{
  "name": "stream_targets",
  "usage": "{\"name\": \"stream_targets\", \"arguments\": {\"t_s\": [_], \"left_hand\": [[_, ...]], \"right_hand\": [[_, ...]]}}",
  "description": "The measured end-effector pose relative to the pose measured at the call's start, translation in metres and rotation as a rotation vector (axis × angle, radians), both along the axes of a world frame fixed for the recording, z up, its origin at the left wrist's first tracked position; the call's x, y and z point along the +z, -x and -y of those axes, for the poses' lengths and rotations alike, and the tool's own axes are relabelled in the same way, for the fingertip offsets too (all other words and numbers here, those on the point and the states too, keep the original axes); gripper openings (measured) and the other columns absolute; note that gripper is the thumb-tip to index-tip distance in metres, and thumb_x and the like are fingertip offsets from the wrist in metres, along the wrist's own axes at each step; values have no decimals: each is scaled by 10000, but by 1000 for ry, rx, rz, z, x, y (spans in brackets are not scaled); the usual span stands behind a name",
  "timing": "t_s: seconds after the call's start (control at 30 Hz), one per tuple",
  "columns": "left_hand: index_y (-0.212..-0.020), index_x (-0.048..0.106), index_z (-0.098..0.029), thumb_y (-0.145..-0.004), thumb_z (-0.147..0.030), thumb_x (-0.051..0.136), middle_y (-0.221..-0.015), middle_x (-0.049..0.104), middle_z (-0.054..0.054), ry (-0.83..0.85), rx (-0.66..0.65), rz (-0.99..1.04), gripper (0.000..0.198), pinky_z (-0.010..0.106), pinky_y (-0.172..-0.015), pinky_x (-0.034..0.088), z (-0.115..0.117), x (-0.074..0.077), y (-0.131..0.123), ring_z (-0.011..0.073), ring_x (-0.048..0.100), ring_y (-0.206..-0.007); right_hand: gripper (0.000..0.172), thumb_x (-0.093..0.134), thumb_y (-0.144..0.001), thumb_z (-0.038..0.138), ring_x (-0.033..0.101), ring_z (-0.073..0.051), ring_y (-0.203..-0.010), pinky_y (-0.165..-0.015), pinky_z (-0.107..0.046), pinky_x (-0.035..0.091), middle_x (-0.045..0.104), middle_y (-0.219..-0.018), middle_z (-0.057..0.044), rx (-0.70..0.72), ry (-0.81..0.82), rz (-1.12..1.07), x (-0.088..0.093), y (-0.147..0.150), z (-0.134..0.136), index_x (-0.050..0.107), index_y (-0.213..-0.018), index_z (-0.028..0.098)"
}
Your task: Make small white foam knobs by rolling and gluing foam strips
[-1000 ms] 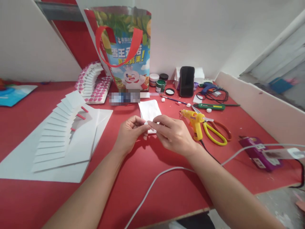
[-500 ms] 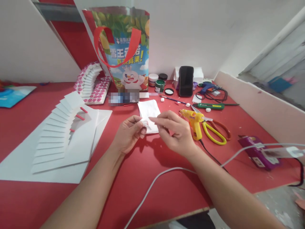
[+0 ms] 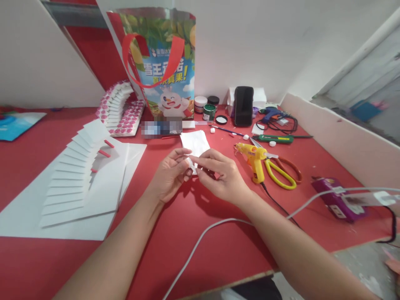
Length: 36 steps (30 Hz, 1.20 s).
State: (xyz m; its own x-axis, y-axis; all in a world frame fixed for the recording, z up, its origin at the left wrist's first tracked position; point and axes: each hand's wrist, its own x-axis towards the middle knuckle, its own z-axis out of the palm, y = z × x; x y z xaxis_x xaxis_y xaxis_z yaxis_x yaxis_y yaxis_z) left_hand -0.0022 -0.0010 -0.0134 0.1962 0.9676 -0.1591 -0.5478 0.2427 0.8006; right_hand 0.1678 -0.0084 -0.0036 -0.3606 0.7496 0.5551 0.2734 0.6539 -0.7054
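Observation:
My left hand [image 3: 170,175] and my right hand [image 3: 220,175] meet at the middle of the red table [image 3: 203,233], fingertips pinched together on a small white piece [image 3: 191,163] that is mostly hidden between them. Just behind the fingers lies a white sheet of paper [image 3: 196,142]. A yellow glue gun [image 3: 254,156] stands close to the right of my right hand, with yellow-handled scissors [image 3: 279,171] beside it.
A fanned stack of white paper strips [image 3: 78,175] lies on the left. A printed shopping bag [image 3: 162,62], paint jars [image 3: 206,107], a black phone [image 3: 244,106] and cables stand at the back. A purple box [image 3: 339,202] and a white cable [image 3: 200,246] lie on the right.
My right hand drew apart from the left half a second ago, then came back; now both sets of fingertips pinch the small white piece together again.

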Motion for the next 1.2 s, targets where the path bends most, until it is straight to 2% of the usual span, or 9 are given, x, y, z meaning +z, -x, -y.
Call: {"name": "stream_targets", "arguments": {"t_s": [0.07,0.2,0.4,0.63,0.77,0.97,1.03,1.2], "left_hand": [[-961,726,-199,-559,-310,948,-635,643,-42,-21,15,-15,472,133,-451,429,0,-2,1,51,551,-497],[-819,752,-181,-555,-355,946,-625,638,-23,-37,54,-60,370,145,-454,428,0,-6,3,54,543,-507],[-757,742,-178,-600,-319,923,-626,654,-15,-60,83,-116,278,148,-450,419,-1,-9,4,54,537,-494],[-740,715,-169,-614,-298,911,-615,627,-37,-90,87,-81,267,137,-426,395,-1,-9,1,37,498,-465],[-719,699,-167,-594,-301,919,-588,620,-38,-70,80,-100,287,134,-428,387,-1,-8,-1,41,503,-471],[-761,720,-174,-638,-310,895,-599,635,-26,-89,103,-218,253,155,-451,410,1,-9,-3,62,534,-501],[-815,743,-170,-681,-349,873,-638,657,-8,-115,90,-239,259,169,-481,439,2,-10,-2,73,561,-534],[-1054,740,-165,-815,-531,730,-791,672,29,-192,36,-131,437,224,-549,510,3,-9,-2,110,614,-643]], "right_hand": [[306,583,-898,171,566,-80,-656,-572,-225,477,618,-922,-42,8,40,7,1,0,1,721,-1169,199],[257,635,-890,247,571,-86,-656,-590,-238,496,607,-915,-43,29,150,-11,4,1,2,727,-1121,180],[263,685,-873,334,532,-78,-631,-603,-240,480,589,-830,-10,24,295,-63,5,4,1,761,-1071,179],[342,742,-812,373,598,-118,-665,-618,-279,492,684,-877,-41,12,635,-221,0,7,-2,713,-1073,154],[321,733,-808,379,627,-140,-678,-632,-300,507,719,-865,-52,-19,648,-205,-1,9,-1,706,-1028,147],[229,690,-825,344,591,-115,-601,-556,-262,460,712,-776,-25,-91,637,-183,-5,11,-1,698,-953,154],[218,702,-816,354,597,-118,-593,-546,-258,452,700,-735,-20,-120,643,-189,-6,11,-3,686,-906,156],[266,704,-828,408,653,-147,-643,-620,-298,523,709,-757,-30,-59,641,-290,-9,9,-7,678,-937,167]]}}
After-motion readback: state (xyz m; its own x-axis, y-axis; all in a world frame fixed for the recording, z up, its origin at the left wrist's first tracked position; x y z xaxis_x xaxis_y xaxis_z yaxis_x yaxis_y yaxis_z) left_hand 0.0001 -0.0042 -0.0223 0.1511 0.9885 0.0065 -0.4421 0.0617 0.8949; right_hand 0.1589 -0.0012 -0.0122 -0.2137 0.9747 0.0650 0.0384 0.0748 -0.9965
